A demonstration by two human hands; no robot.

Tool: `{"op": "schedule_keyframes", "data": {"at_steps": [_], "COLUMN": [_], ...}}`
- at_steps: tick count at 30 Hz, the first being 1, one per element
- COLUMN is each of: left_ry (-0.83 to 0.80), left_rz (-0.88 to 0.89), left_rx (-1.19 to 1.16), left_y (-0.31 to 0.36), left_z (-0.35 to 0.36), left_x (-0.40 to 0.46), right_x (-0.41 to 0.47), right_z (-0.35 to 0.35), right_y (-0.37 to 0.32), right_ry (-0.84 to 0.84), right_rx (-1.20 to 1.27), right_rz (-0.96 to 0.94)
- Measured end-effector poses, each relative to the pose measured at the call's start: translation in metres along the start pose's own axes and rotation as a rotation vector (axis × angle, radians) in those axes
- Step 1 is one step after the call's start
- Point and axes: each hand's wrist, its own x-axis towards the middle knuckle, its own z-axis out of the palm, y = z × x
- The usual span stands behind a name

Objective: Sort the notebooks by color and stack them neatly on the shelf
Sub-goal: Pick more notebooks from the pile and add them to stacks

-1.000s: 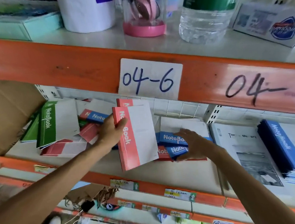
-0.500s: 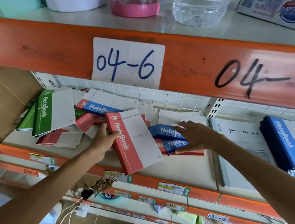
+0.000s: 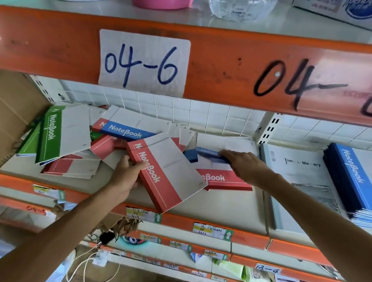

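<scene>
My left hand [image 3: 125, 179] grips red notebook [image 3: 167, 175], tilted, overhanging shelf edge [image 3: 243, 232]; right hand [image 3: 244, 165] pinches blurred blue notebook [image 3: 208, 153] behind it; best lift blue clear first, then square red onto red stack [image 3: 226, 179]

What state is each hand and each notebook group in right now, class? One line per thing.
Left hand: grips the red notebook.
Red notebook: held tilted over the shelf edge.
Right hand: on the blurred blue notebooks; grip unclear.
Blue notebooks: atop a red one.
Green notebooks: loose pile.
Blue stack: neatly stacked.
</scene>
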Motion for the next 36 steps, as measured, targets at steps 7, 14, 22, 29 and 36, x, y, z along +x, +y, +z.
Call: {"op": "schedule_keyframes", "data": {"at_steps": [7,14,22,29,36], "left_ry": [0.047,0.019,-0.176,-0.063,-0.112], "left_rz": [0.003,-0.001,-0.178,-0.124,-0.088], "left_rx": [-0.092,-0.054,-0.381,-0.112,-0.101], "left_y": [0.002,0.001,0.006,0.0,0.0], "left_z": [0.006,0.007,0.016,0.006,-0.001], "left_x": [-0.009,-0.015,-0.016,-0.002,0.003], "right_x": [0.01,0.022,0.055,0.05,0.031], "right_z": [-0.009,-0.047,-0.002,-0.002,0.022], "right_y": [0.002,-0.074,-0.195,-0.134,-0.149], "right_ry": [0.215,0.231,0.12,0.045,0.008], "right_rx": [0.225,0.169,0.128,0.537,0.603], "right_rz": [0.178,0.205,0.142,0.195,0.307]}}
